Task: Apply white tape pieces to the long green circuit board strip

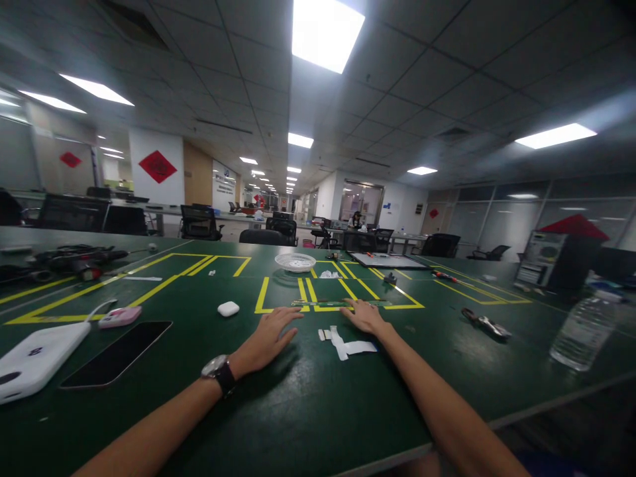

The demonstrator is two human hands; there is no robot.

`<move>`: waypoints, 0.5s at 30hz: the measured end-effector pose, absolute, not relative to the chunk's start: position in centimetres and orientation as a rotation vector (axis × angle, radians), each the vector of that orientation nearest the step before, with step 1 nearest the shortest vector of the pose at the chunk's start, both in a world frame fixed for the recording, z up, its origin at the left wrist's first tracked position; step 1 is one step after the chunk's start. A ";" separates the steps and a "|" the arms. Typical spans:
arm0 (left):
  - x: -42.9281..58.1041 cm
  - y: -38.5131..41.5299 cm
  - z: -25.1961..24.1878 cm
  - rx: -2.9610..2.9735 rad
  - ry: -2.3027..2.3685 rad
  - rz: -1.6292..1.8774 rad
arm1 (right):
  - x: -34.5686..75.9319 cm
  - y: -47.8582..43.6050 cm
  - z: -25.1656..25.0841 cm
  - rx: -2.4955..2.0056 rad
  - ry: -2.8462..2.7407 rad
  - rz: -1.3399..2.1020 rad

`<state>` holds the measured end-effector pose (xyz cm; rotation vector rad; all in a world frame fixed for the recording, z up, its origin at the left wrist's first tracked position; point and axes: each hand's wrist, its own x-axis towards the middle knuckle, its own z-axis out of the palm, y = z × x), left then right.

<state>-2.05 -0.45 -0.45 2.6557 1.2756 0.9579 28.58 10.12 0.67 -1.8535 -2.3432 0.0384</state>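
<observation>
My left hand (265, 339), with a watch (216, 368) on its wrist, reaches over the green table with its fingers stretched out and holds nothing. Its fingertips are near the left end of a thin green strip (318, 303) that looks like a narrow circuit board. My right hand (366, 316) is open, palm down, its fingers at the strip's right part; whether they press on it I cannot tell. White tape-like strips (342, 344) lie between the two hands, just in front of the right one.
Left on the table (298, 424) are a phone (119, 354), a white power bank (42, 358), a pink case (120, 317) and a white earbud case (228, 309). A white basket (295, 263) stands behind. Rightward are a screwdriver (450, 278), a metal tool (485, 324) and a water bottle (583, 331).
</observation>
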 end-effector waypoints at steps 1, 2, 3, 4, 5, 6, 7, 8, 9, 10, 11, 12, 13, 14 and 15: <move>-2.0 -0.4 -0.4 2.657 1.286 0.969 | 28.1 10.0 0.6 -1.842 -2.349 0.032; -1.9 -0.4 -0.4 2.661 1.297 0.970 | 27.7 9.9 0.5 -1.841 -2.358 0.022; -1.9 -0.4 -0.4 2.667 1.306 0.966 | 27.2 9.8 0.5 -1.838 -2.378 0.012; -1.9 -0.4 -0.4 2.675 1.313 0.959 | 26.7 9.5 0.5 -1.822 -2.408 0.003; -1.8 -0.3 -0.3 2.682 1.321 0.956 | 26.2 9.2 0.5 -1.789 -2.446 -0.006; -1.8 -0.3 -0.3 2.688 1.328 0.959 | 25.6 8.9 0.6 -1.738 -2.489 -0.012; -1.8 -0.2 -0.2 2.694 1.334 0.965 | 25.1 8.5 0.7 -1.669 -2.533 -0.017; -1.9 -0.1 -0.1 2.698 1.341 0.977 | 24.5 8.0 0.9 -1.584 -2.577 -0.018; -2.0 -0.1 0.0 2.698 1.348 0.984 | 24.0 7.5 1.0 -1.486 -2.627 -0.014; -2.1 0.0 0.1 2.695 1.354 0.985 | 23.4 7.0 1.2 -1.388 -2.675 -0.010; -2.2 0.1 0.1 2.693 1.357 0.976 | 23.0 6.6 1.3 -1.298 -2.721 -0.008; -2.3 0.1 0.2 2.693 1.356 0.959 | 22.6 6.2 1.4 -1.220 -2.759 -0.012; -2.4 0.1 0.2 2.693 1.355 0.936 | 22.3 5.8 1.5 -1.163 -2.788 -0.020; -2.5 0.2 0.1 2.696 1.353 0.907 | 22.1 5.6 1.5 -1.127 -2.808 -0.023; -2.6 0.2 0.1 2.699 1.351 0.878 | 22.1 5.5 1.5 -1.120 -2.809 -0.024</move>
